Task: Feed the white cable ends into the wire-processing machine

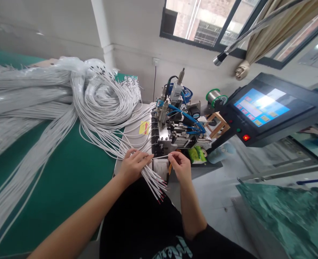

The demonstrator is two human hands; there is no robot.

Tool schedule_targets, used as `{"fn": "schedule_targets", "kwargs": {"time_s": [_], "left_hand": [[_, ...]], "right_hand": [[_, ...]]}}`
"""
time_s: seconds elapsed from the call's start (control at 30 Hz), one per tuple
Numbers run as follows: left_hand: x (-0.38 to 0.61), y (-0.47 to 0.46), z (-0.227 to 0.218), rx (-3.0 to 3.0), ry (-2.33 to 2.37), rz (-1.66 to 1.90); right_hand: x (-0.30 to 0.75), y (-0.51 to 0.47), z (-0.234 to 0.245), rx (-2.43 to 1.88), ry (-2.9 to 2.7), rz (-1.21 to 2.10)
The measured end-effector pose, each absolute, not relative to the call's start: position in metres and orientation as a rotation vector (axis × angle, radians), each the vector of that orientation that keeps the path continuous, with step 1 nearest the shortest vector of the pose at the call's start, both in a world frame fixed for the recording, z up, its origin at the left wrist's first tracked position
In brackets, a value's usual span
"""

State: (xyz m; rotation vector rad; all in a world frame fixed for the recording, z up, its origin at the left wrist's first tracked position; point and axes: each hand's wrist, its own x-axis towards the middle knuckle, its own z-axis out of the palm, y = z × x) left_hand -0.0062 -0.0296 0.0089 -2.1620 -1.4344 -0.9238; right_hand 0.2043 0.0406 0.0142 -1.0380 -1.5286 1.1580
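My left hand point(134, 163) is closed over a bundle of white cables point(153, 181), whose stripped ends with reddish tips hang toward my lap. A single white cable point(161, 157) runs from the left hand to my right hand point(179, 163), which pinches it near its end between thumb and fingers. Just beyond both hands stands a benchtop machine point(165, 133) with metal cylinders and blue air hoses. Several white cables lie side by side into the black slotted edge point(156, 142) along its left side.
Coiled white cables point(107, 97) and long plastic-wrapped bundles point(26, 93) cover much of the green table point(80, 180) at left. A control screen point(261, 108) on an arm stands at right. Behind the machine is a wire spool point(215, 96); a green packet point(197, 154) lies below.
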Motion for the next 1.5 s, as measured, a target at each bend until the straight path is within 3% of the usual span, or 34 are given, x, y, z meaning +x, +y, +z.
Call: {"fn": "schedule_targets", "kwargs": {"time_s": [0.33, 0.73, 1.0, 1.1, 1.5], "left_hand": [[0.001, -0.028, 0.015, -2.106, -1.603, -0.890], [-0.004, -0.025, 0.006, -2.140, -1.609, -0.819], [-0.004, -0.026, 0.007, -2.152, -1.605, -0.763], [-0.004, -0.026, 0.006, -2.149, -1.615, -0.757], [-0.001, -0.024, 0.005, -2.162, -1.725, -0.734]], "right_hand": [[0.189, 0.040, 0.004, -1.052, -1.380, 1.066], [0.197, 0.057, 0.000, -0.992, -1.383, 1.381], [0.202, 0.068, -0.001, -1.189, -1.830, 0.875], [0.201, 0.070, -0.003, -1.187, -1.836, 0.822], [0.195, 0.087, -0.023, -1.060, -1.710, 1.228]]}}
